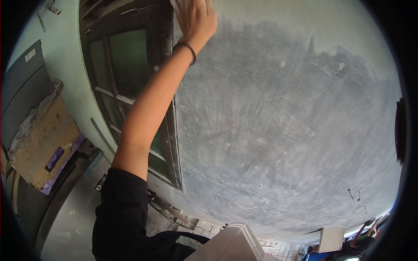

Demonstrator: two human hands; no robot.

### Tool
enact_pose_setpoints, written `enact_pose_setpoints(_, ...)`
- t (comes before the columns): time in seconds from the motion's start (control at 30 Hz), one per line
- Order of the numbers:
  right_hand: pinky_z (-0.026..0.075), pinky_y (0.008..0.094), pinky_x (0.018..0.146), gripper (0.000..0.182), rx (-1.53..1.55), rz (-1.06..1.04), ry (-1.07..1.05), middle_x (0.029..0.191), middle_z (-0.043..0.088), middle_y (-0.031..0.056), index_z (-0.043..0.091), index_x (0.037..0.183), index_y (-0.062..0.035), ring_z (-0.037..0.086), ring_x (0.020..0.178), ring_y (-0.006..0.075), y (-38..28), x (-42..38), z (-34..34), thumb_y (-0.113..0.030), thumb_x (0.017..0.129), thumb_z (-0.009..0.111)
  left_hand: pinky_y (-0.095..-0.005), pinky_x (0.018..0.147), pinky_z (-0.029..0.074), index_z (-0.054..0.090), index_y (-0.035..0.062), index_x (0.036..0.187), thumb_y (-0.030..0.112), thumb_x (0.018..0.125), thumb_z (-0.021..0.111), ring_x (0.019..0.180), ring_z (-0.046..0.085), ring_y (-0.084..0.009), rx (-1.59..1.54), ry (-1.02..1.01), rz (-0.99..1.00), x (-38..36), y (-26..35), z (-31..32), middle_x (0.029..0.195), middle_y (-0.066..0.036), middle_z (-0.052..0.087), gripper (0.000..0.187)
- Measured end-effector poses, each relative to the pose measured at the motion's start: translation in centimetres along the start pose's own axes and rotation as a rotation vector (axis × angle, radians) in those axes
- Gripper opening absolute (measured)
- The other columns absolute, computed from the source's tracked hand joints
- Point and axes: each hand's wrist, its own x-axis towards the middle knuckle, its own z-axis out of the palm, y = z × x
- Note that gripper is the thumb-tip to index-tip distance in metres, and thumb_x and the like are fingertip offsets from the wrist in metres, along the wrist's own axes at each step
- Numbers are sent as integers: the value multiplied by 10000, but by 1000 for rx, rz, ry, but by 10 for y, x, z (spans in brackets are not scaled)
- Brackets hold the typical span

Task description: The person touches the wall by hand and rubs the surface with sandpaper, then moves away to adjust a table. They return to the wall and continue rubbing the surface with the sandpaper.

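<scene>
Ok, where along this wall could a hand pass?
The grey wall patch is bare between the wooden window frame and the thin wires, below and right of the left hand. Crowded: left, around the stained cardboard, and lower right, by the pale panel.

The left hand [196, 16] is raised high, its fingers running out of view, so their grip cannot be told. Just below the hand, the wrist [190, 43] bends, setting the hand leftward of the forearm's line. The bare forearm [150, 102] slants down and left from the hand, the arm nearly straight; farthest below the hand, the upper arm [119, 206] is sleeved in black.
</scene>
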Motion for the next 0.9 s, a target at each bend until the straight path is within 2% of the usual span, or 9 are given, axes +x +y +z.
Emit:
enact_pose_setpoints(0.2, 612, 417, 800, 557, -87, 57, 11, 1122, 648, 305, 548, 1303, 70, 682, 1018, 378, 27, -13, -16, -411, 1088, 365, -540, 1254, 70, 148, 97, 1634, 339, 1115, 236, 1559, 105, -395, 65, -6, -1, 42, -1, 8, 1680, -235, 133, 579)
enact_pose_setpoints(0.27, 606, 420, 803, 546, -250, -536, 66, 1127, 647, 299, 541, 1308, 66, 682, 1008, 385, 26, -21, -20, -403, 1087, 372, -536, 1254, 80, 158, 92, 1631, 349, 1114, 237, 1558, 118, -392, 51, 70, 11, 49, -1, 12, 1676, -239, 149, 582)
enact_pose_setpoints(0.3, 599, 422, 808, 526, -137, -165, 14, 1153, 641, 289, 547, 1303, 56, 672, 1031, 386, 6, -20, -26, -390, 1081, 377, -531, 1254, 78, 166, 83, 1627, 352, 1114, 238, 1555, 130, -394, 44, 80, 13, 43, -2, 11, 1669, -240, 174, 584)
enact_pose_setpoints(0.4, 591, 426, 821, 525, 17, 170, 15, 1201, 628, 272, 554, 1290, 53, 657, 1077, 375, 7, -15, -20, -390, 1076, 373, -528, 1254, 65, 166, 79, 1626, 357, 1113, 236, 1555, 134, -394, -15, -4, -55, 3, 7, 0, 1665, -236, 197, 588)
enact_pose_setpoints(0.53, 589, 418, 831, 531, -64, 31, -11, 1215, 625, 257, 561, 1285, 45, 654, 1093, 356, 26, -6, -17, -402, 1074, 368, -534, 1254, 42, 159, 88, 1630, 364, 1113, 221, 1564, 97, -381, 37, -65, -27, -2, 9, -3, 1683, -226, 128, 588)
enact_pose_setpoints(0.67, 588, 409, 824, 541, 99, 224, 69, 1160, 640, 253, 567, 1285, 36, 673, 1010, 338, 64, -1, -20, -420, 1076, 365, -538, 1255, 44, 163, 105, 1630, 408, 1113, 194, 1565, 96, -370, 75, 76, 28, 65, 0, 15, 1688, -208, 124, 600)
enact_pose_setpoints(0.73, 585, 413, 826, 552, -83, -152, 128, 1161, 636, 257, 558, 1298, 39, 668, 1000, 339, 56, 2, -23, -427, 1078, 360, -537, 1256, 45, 165, 106, 1629, 414, 1112, 196, 1565, 102, -366, 49, 41, 4, 64, 0, 15, 1686, -205, 137, 603)
enact_pose_setpoints(0.87, 580, 415, 829, 560, 42, -211, 162, 1152, 636, 261, 549, 1309, 44, 670, 993, 345, 32, 7, -34, -428, 1079, 354, -527, 1258, 51, 173, 109, 1627, 425, 1110, 195, 1565, 117, -357, 61, -19, 4, 60, 1, 15, 1680, -199, 174, 606)
enact_pose_setpoints(0.9, 578, 412, 825, 559, 78, -71, 170, 1149, 637, 262, 546, 1312, 44, 673, 984, 347, 28, 7, -44, -427, 1079, 356, -522, 1259, 56, 180, 109, 1626, 433, 1109, 195, 1565, 117, -354, 45, -14, -8, 59, 4, 13, 1681, -191, 181, 610)
